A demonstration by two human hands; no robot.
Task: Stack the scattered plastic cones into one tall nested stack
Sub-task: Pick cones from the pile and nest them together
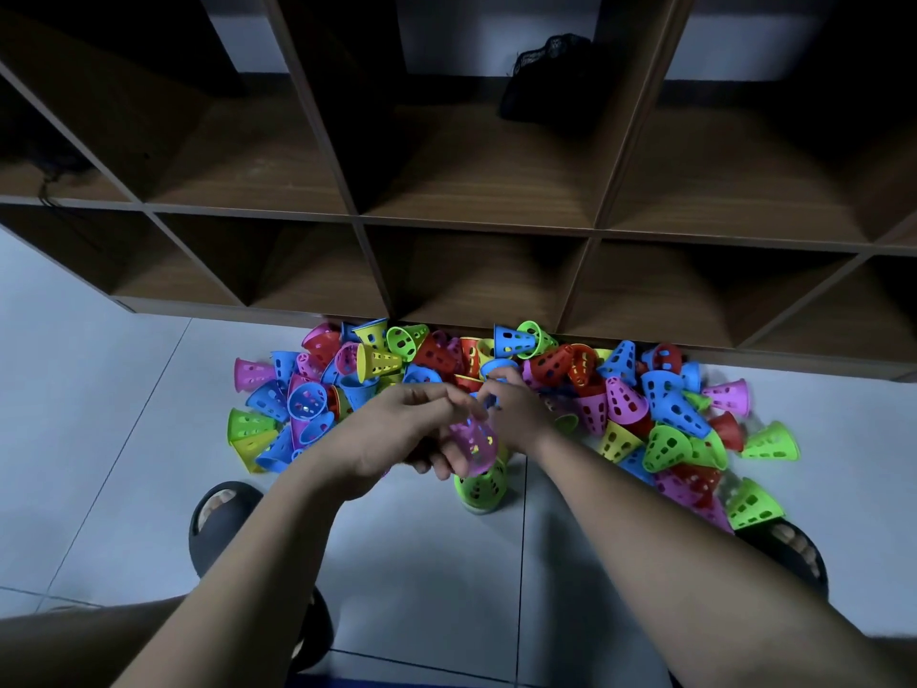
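Pale floor tiles [124, 389] beside a wooden cubby shelf [476, 225] carry the cone heap [630, 404], where the left hand [397, 432] grips 1 pink cone [474, 441] just over the standing green cone [481, 489], probably to nest it, while what the right hand [513, 407] holds, if anything, is unclear.

Beyond the grip, piled cones [626, 400] crowd up to the shelf [476, 226]; behind it, bare floor [422, 563] lies open between two slippers [218, 519].
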